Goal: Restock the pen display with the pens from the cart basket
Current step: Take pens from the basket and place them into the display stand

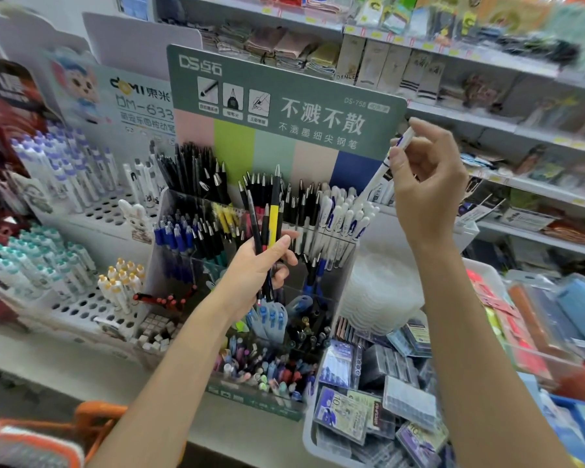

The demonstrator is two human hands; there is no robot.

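Standing with the basket [95, 417] close at seven o'clock, within easy reach for the next handful. Gripping a bunch of pens [272, 214] upright at centre in the left hand [257, 268], fingers curled tight round the barrels, probably holding stock ready. Pinching a white pen [380, 170] at two o'clock between thumb and fingertips of the right hand [426, 184], slanting it down toward the white pens [341, 217] in the pen display [173, 211], seemingly matching like with like.
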